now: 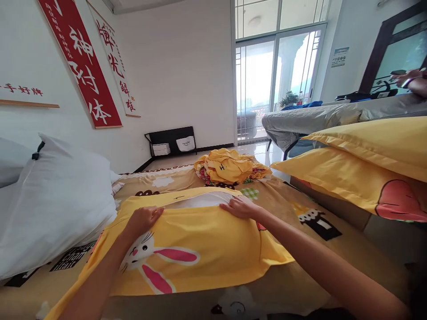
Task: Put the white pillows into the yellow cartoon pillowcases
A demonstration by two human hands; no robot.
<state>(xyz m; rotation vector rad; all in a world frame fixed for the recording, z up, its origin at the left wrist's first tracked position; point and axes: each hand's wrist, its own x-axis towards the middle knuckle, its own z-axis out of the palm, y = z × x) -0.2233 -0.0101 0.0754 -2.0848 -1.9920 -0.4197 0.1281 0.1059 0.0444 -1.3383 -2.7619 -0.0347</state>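
Note:
A yellow pillowcase [213, 249] printed with a white rabbit lies flat in front of me, its long opening facing away. Inside that opening a white pillow [203, 200] shows as a strip. My left hand [144, 220] is closed on the near edge of the opening at its left part. Toward the right end of the same edge, my right hand [240, 207] has its fingers closed on the cloth. Most of the pillow is hidden under the pillowcase.
Bare white pillows [56, 191] are piled at the left. Behind the pillowcase sits a heap of yellow cloth [228, 166]. Yellow pillows [360, 169] are stacked at the right. A patterned blanket [280, 213] lies beneath. A person's hand [408, 78] shows at the far right.

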